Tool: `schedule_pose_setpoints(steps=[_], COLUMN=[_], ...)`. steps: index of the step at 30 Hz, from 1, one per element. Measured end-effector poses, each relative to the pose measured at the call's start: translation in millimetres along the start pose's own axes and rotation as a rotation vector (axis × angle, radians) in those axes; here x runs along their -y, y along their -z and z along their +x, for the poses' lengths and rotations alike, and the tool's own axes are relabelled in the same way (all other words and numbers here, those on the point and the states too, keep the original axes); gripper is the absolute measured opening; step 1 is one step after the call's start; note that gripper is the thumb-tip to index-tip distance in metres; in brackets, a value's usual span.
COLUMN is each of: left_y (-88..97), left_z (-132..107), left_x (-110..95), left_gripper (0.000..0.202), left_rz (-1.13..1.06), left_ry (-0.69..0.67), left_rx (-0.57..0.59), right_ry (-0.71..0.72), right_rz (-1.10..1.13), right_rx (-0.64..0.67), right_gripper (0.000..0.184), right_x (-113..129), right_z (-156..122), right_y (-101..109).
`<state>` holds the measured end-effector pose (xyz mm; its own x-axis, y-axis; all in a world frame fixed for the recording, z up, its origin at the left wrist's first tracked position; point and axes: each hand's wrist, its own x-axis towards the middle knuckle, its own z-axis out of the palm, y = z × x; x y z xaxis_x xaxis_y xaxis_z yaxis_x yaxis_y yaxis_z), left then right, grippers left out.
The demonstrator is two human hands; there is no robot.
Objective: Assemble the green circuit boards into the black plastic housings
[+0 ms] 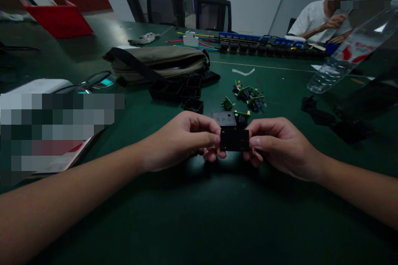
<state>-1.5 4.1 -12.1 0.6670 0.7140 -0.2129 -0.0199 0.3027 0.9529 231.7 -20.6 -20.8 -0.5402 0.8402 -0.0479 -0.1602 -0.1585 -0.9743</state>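
Note:
Between my two hands is a small black rectangular plastic cover point(234, 140) with a few tiny slots in its face. My left hand point(189, 138) pinches its left edge with thumb and fingers. On the opposite edge, my right hand point(276, 143) grips it the same way. Just beyond it lies a dark grey block with raised lettering point(223, 119), and a green circuit board point(242, 114) sits beside that block. Farther off are several small circuit boards point(251, 96) in a loose heap. Open black plastic boxes point(174, 90) stand to the left of them.
An olive bag point(158, 62) lies behind the boxes, with eyeglasses point(98, 80) to its left. A tilted plastic bottle point(348, 54) and dark cloth-like items point(320, 114) are at the right. Wired modules point(264, 43) line the back, where a person in a white shirt point(311, 18) sits.

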Motion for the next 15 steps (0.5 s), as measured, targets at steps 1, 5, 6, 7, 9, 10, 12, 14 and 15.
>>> schedule_pose_setpoints(steps=[1,5,6,7,9,10,12,14,15], left_y=[0.1,0.9,1.1,1.1,1.1,1.0,0.9,1.1,1.3], left_z=[0.2,1.2,1.2,1.2,0.8,0.6,0.3,0.5,0.7], left_x=[0.1,0.7,0.8,0.8,0.6,0.5,0.3,0.3,0.4], left_gripper=[0.009,0.008,0.008,0.008,0.008,0.008,0.007,0.007,0.006], left_rz=[-0.002,-0.006,-0.004,-0.002,0.000,-0.002,-0.006,-0.004,0.000], left_ry=[-0.001,-0.014,-0.015,-0.014,-0.008,-0.005,0.000,-0.002,-0.004], left_rx=[0.001,0.011,0.011,0.011,0.007,0.005,0.006,0.009,0.012], right_ry=[0.002,0.003,0.001,0.001,0.005,0.008,0.010,0.007,0.004], right_rz=[0.000,0.003,0.005,0.007,0.009,0.009,0.009,0.012,0.014], right_rx=[-0.001,0.001,0.000,0.001,0.003,0.006,0.010,0.009,0.008], right_gripper=[0.014,0.012,0.012,0.012,0.011,0.011,0.010,0.010,0.010], right_x=[0.0,0.0,-0.2,-0.5,-1.2,-1.5,-1.9,-1.7,-1.4], right_z=[0.0,-0.3,-0.4,-0.4,-0.3,-0.2,0.1,0.3,0.3], right_y=[-0.1,-0.1,0.1,0.4,1.0,1.3,1.5,1.2,0.9])
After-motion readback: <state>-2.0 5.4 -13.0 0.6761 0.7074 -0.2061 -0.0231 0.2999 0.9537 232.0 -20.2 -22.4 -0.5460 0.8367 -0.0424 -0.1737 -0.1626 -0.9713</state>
